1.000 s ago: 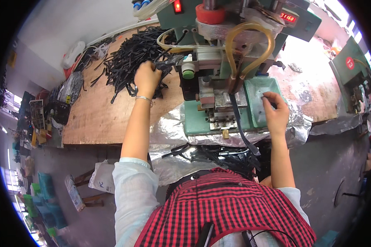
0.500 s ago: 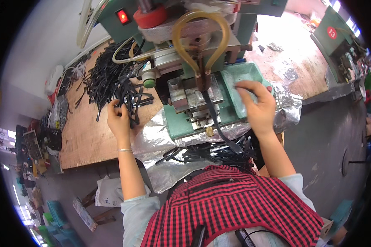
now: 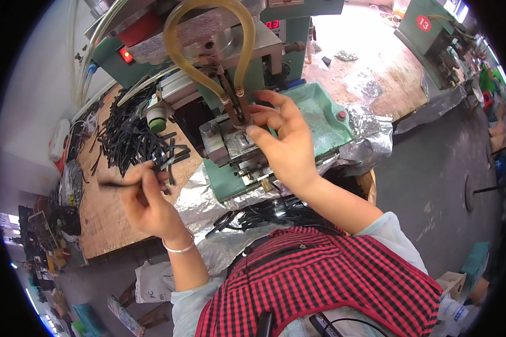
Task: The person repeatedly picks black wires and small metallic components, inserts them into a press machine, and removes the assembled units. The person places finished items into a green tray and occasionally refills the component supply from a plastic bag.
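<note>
My left hand point(image 3: 147, 203) pinches a thin black strip point(image 3: 113, 183) lifted from the pile of black strips point(image 3: 130, 139) on the wooden bench. My right hand point(image 3: 284, 145) reaches to the metal fixture point(image 3: 234, 145) at the front of the green press machine point(image 3: 320, 115), fingers spread, fingertips at the fixture under the copper tubes. I cannot tell whether it holds a small piece. A yellowish hose loop point(image 3: 208, 39) arches above the fixture.
Crinkled foil point(image 3: 205, 199) drapes the bench edge below the machine. More black strips point(image 3: 264, 213) lie in my lap area. A second green machine point(image 3: 436, 39) stands far right on the bench. Clutter lines the floor at left.
My left hand pulled back from the strip pile toward me holding one strip. My right hand moved from the green tray left to the metal fixture. My head leaned closer.
</note>
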A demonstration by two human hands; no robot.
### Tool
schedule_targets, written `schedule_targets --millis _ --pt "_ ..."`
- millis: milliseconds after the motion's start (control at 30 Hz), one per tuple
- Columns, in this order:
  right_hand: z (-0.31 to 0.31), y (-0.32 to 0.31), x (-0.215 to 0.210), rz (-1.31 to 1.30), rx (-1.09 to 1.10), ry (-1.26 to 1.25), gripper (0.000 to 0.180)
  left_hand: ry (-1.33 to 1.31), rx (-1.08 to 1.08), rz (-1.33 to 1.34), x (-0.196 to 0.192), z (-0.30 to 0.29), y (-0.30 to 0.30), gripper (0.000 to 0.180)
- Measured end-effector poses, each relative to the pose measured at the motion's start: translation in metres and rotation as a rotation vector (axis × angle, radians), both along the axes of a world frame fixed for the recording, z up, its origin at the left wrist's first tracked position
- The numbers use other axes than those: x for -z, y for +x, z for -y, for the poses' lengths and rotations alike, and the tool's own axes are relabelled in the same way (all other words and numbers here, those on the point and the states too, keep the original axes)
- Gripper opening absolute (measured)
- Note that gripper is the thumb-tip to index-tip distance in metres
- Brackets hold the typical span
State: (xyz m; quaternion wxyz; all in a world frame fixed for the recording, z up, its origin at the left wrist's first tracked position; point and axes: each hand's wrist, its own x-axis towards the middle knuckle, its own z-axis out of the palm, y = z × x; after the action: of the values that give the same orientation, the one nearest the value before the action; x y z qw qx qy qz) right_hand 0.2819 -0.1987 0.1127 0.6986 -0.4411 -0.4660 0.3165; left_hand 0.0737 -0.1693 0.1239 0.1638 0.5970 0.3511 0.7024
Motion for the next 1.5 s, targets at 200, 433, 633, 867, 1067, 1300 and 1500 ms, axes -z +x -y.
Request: schedule_targets --millis 200,433,633,867,1067,1300,1500 --pt "0.016 0.026 -0.021 0.168 -0.18 -0.067 0.056 0.474 0.239 -0.702 0.012 0.021 0.047 0.024" --pt "0.003 0.135 0.081 0.378 0.537 -0.152 0.043 0.607 0.262 -0.653 0.034 0.0 0.071 0.023" --pt "0.034 0.118 0.086 0.897 0.396 -0.34 0.017 0.596 0.257 -0.64 0.034 -0.001 0.07 0.022" --pt "0.022 0.111 0.09 1.098 0.494 -0.312 0.01 0.281 0.319 -0.62 0.032 0.031 0.056 0.037" --pt "0.036 0.118 0.094 0.656 0.466 -0.333 0.014 0.23 -0.127 -0.692 0.012 0.065 -0.033 0.022" --pt "0.013 0.094 0.078 0.477 0.405 -0.24 0.015 -0.012 -0.32 -0.629 0.008 -0.039 -0.066 0.019" --pt "0.019 0.101 0.083 0.508 0.391 -0.302 0.016 -0.22 -0.434 -1.154 0.137 -0.131 -0.072 0.03"
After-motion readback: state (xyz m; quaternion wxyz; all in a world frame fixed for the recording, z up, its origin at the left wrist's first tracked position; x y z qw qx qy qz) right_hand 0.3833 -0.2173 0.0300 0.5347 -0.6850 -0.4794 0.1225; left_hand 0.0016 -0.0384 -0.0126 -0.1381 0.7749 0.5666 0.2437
